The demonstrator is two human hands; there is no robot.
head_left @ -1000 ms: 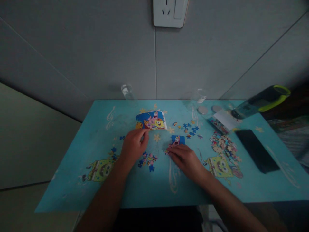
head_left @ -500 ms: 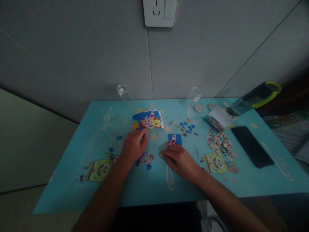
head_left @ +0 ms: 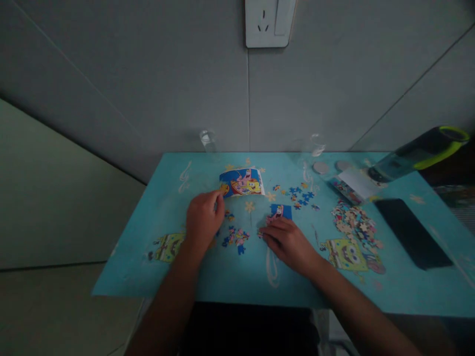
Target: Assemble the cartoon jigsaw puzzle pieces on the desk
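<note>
My left hand (head_left: 204, 217) is curled closed beside the lower left corner of a cartoon picture card (head_left: 242, 183). What its fingers hold, if anything, is hidden. My right hand (head_left: 287, 243) pinches a small puzzle piece (head_left: 260, 233) at the lower left of a partly joined puzzle section (head_left: 282, 211). That section is blue with a pink figure, and the right fingers cover its lower part. Loose puzzle pieces (head_left: 236, 237) lie between the hands, and a few more (head_left: 229, 216) sit just right of the left hand.
Blue puzzle pieces (head_left: 301, 195) lie beyond the joined section. Farther right are a heap of mixed pieces (head_left: 355, 222), a black phone-like slab (head_left: 412, 232), a small box (head_left: 349, 188) and a tilted bottle (head_left: 411, 153). Two clear cups (head_left: 208, 141) stand by the wall.
The whole view has shifted, so the table appears farther right. My left hand has moved left relative to the card, uncovering some pieces and covering others. My right hand stays at the joined section.
</note>
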